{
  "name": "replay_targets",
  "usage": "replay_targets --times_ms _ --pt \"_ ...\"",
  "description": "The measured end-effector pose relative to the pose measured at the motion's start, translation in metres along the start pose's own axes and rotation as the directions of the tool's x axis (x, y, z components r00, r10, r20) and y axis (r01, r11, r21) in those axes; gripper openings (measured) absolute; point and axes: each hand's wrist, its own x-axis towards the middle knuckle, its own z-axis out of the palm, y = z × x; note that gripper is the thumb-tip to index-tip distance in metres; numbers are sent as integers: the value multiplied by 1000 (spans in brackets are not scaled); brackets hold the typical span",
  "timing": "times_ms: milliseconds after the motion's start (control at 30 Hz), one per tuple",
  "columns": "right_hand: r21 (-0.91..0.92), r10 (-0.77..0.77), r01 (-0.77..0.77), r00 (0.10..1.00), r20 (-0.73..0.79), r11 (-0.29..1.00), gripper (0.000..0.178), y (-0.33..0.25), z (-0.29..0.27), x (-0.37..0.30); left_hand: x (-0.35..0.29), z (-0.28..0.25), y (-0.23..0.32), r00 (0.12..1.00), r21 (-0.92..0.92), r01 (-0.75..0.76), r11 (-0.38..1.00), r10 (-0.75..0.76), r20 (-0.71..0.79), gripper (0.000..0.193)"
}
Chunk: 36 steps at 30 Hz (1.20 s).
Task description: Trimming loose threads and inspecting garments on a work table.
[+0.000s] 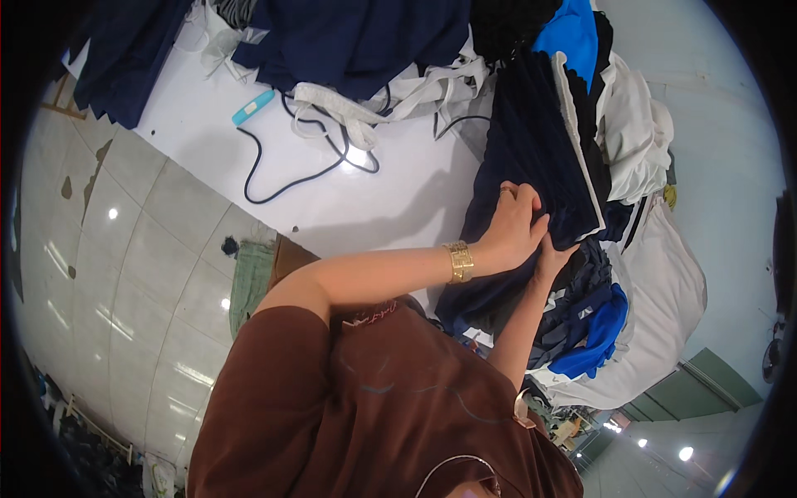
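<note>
A folded stack of dark navy cloth (540, 141), edged with a white strip along its right side, lies on the pile at the right of the table. My left hand (508, 234), with a gold bracelet at the wrist, rests on its near part, fingers curled into the fabric. Just right of it, my right hand (552, 261) grips the near edge of the same cloth; some of its fingers are hidden beneath the fold. The cloth hangs down toward my body below both hands.
On the white table (332, 216) lie a turquoise handheld device (253, 108), a looped black cord (259, 170) and white fabric strips (340, 112). More navy cloth (357, 50) covers the far side. White fabric (635, 133) and a bright blue garment (594, 336) are heaped at the right.
</note>
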Motion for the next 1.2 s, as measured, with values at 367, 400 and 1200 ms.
replay_targets --times_ms 367,400,1200 --pt "-565 -294 568 812 504 598 100 -51 85 -115 -24 -151 -31 894 12 380 925 -364 -261 34" --pt "-559 -219 543 811 543 626 94 -66 90 -122 -20 -157 -9 937 105 253 962 -217 -274 34" --pt "-339 -133 105 989 -63 935 18 138 -203 -25 30 -6 28 915 913 -397 -91 39 402 51"
